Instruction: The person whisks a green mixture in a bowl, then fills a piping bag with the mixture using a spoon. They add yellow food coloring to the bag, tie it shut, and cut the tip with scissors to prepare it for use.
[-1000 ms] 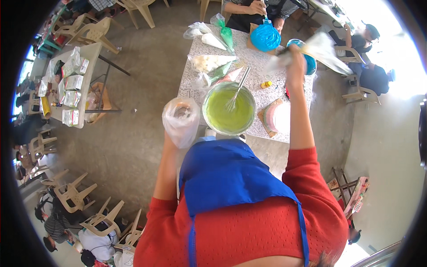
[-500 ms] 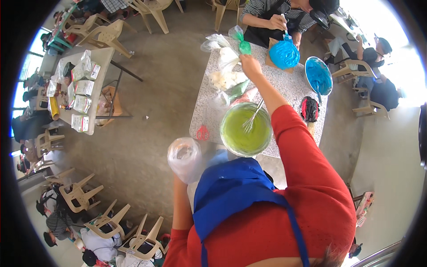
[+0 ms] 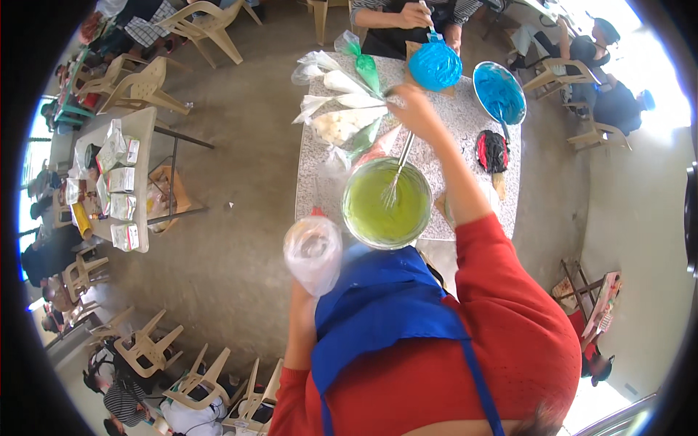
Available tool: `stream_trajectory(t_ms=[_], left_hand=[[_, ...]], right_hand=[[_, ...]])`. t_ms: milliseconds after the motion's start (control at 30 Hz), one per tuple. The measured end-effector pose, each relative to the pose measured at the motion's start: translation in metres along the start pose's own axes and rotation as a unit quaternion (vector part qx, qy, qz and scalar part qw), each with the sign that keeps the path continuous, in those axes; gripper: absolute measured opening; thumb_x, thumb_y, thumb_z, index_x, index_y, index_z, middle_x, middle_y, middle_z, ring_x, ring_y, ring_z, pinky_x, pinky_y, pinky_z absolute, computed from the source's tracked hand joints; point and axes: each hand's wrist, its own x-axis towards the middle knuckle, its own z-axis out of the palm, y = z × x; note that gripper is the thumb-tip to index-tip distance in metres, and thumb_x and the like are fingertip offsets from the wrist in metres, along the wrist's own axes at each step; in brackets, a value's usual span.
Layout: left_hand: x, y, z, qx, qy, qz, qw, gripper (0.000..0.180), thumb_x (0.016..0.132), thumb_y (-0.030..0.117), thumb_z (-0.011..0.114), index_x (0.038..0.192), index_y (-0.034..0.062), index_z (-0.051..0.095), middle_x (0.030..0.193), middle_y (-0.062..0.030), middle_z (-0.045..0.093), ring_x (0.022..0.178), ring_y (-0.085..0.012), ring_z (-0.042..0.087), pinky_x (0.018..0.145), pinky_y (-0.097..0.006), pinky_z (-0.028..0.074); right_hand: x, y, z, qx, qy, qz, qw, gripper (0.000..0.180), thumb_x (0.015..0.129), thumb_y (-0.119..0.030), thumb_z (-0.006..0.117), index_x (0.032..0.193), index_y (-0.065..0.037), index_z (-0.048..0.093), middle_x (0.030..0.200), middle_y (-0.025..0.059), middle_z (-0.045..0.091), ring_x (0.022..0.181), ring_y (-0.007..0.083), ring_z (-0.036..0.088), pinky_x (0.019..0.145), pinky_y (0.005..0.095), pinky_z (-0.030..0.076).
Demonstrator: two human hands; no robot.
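My left hand is mostly hidden by a clear plastic bag (image 3: 313, 251) draped over it with its mouth spread, left of the table's near edge. Beside it stands a bowl of green cream (image 3: 374, 214), with a wire whisk (image 3: 396, 178) leaning in it. My right hand (image 3: 416, 112) reaches across the table beyond the bowl, fingers curled at the narrow ends of several filled piping bags. These include white bags (image 3: 338, 123) and a green bag (image 3: 367, 71). Whatever its fingertips hold is too small to make out.
Across the speckled table (image 3: 313, 171), a co-worker's hand (image 3: 416, 14) spreads blue icing on a round cake (image 3: 435, 67). A bowl of blue icing (image 3: 498, 83) and a red-and-black item (image 3: 493, 151) sit on the right. Another table (image 3: 138, 174) with boxes stands left.
My right hand has drawn back from the green piping bag to the bags' narrow ends, and the white bags now lie fanned out. The plastic bag on my left hand is nearer the bowl.
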Motion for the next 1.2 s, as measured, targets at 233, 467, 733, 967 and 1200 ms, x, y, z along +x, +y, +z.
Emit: stream_trajectory(t_ms=[233,467,733,967,1200], left_hand=[[0.019,-0.012,0.033,0.064,-0.113,0.113,0.985,0.05,0.072,0.003,0.077,0.117,0.0013,0.056,0.11,-0.0089,0.062,0.102,-0.0187,0.061,0.089,-0.033,0.05],[0.021,0.021,0.067,-0.115,-0.115,0.03,0.986,0.054,0.074,0.005,0.077,0.123,0.0019,0.054,0.117,-0.0092,0.06,0.108,-0.0185,0.058,0.093,-0.033,0.048],[0.017,-0.053,-0.007,-0.096,-0.011,-0.066,0.993,0.043,0.081,0.011,0.07,0.121,0.0018,0.056,0.121,-0.0093,0.058,0.11,-0.0186,0.057,0.094,-0.033,0.045],[0.054,-0.126,-0.039,0.196,-0.008,-0.004,0.981,0.02,0.078,0.012,0.07,0.094,0.0039,0.061,0.089,-0.0033,0.064,0.08,-0.0141,0.06,0.072,-0.03,0.049],[0.076,-0.223,-0.014,0.218,0.009,-0.046,0.975,0.031,0.08,0.017,0.066,0.108,0.0054,0.063,0.101,-0.008,0.067,0.095,-0.0231,0.064,0.084,-0.031,0.049]], right_hand=[[-0.151,-0.07,-0.079,0.135,-0.195,0.087,0.968,0.035,0.077,-0.007,0.071,0.11,0.001,0.061,0.107,0.0131,0.064,0.103,0.0245,0.061,0.091,0.0366,0.047],[-0.211,-0.119,0.023,0.235,-0.093,0.044,0.967,0.034,0.077,-0.004,0.067,0.11,0.001,0.06,0.104,0.0202,0.064,0.099,0.037,0.061,0.089,0.0411,0.048],[-0.203,-0.125,0.072,0.243,-0.169,0.114,0.948,0.017,0.08,-0.012,0.066,0.094,-0.002,0.067,0.087,0.0178,0.067,0.078,0.0366,0.064,0.073,0.0421,0.051],[-0.217,-0.093,0.069,0.114,-0.171,0.14,0.969,0.022,0.082,-0.017,0.065,0.1,-0.003,0.065,0.089,0.0184,0.068,0.081,0.0367,0.065,0.073,0.0421,0.051],[-0.224,-0.042,0.007,0.027,-0.074,0.243,0.967,0.024,0.083,-0.017,0.065,0.1,-0.001,0.065,0.085,0.0181,0.068,0.078,0.0355,0.065,0.07,0.0427,0.051]])
